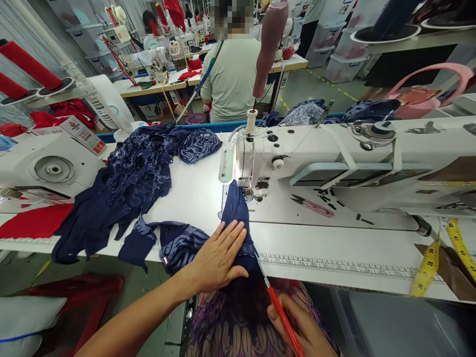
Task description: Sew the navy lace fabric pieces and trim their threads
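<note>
– Head view: what is held, and where?
– Navy fabric (236, 206): laid in front of the sewing machine (308, 144), far end led beneath its head. Left hand (221, 255): spread flat on the fabric, nothing gripped; steadiness presumably so given. Right hand (310, 325): closed round a red-handled tool (277, 305), slanted, tip at the fabric's edge, seemingly for fine control.
– Surface and room?
– White table (193, 196): ruler scale (334, 267) printed before the machine; snips (316, 206) left beside its base; navy pile (137, 168) heaped to its left. Beyond it: a seated person (236, 74), further machines (148, 62).
</note>
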A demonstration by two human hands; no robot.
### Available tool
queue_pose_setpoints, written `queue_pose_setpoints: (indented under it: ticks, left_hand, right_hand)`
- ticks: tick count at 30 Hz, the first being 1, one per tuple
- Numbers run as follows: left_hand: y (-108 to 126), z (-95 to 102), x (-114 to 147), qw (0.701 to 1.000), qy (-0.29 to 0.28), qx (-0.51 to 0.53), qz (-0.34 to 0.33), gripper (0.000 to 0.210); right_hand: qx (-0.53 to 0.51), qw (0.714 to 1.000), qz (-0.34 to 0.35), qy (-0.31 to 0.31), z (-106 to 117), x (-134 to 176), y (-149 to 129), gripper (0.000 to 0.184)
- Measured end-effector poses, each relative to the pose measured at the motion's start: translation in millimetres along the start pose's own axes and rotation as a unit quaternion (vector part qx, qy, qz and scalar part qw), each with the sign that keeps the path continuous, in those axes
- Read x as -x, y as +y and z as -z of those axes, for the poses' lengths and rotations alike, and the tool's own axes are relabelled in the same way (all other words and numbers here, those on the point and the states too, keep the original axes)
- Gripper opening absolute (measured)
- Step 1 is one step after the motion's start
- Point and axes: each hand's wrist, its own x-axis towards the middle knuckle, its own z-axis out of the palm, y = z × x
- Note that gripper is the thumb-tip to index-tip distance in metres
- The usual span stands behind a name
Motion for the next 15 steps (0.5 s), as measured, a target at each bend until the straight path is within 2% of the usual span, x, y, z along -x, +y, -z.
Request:
queue_pose_setpoints:
  ticks: [7,15]
  left_hand:
    - [0,0.6,0,1.000,0.001,0.003,-0.001,0.087]
    - [-1,0.4,-1,1.000,0.006,-0.001,-0.001,0.089]
  right_hand:
    - [-0.050,0.998,-0.038,-0.028,-7,-9,-2,0.054]
    - [-0.123,0.985,-0.118,-0.038,-19,-20,23,0.061]
